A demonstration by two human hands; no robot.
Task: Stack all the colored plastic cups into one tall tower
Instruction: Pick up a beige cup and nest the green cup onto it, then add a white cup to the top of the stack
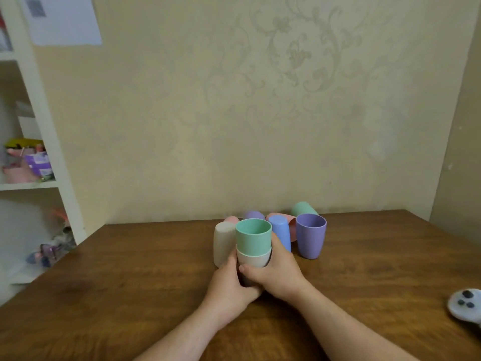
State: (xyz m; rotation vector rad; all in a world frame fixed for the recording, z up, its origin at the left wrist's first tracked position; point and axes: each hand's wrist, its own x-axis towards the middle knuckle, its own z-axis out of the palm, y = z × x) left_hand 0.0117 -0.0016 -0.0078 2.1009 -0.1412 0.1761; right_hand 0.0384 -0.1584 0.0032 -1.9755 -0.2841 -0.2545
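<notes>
A green cup (253, 235) sits nested mouth-up in a beige cup (253, 259) at the middle of the wooden table (130, 282). My left hand (230, 285) and my right hand (277, 272) both wrap around the beige cup's lower part. Left of the stack stands an upside-down beige cup (223, 242). An upside-down blue cup (281, 231) stands just behind my right hand. A purple cup (311, 235) stands mouth-up to the right. Behind them are a pink cup (232, 219), a second purple cup (253, 214), a pink cup on its side (282, 217) and another green cup (303, 208).
A white game controller (466, 306) lies at the table's right edge. A white shelf unit (33, 152) with clutter stands to the left of the table. The wallpapered wall runs right behind the cups.
</notes>
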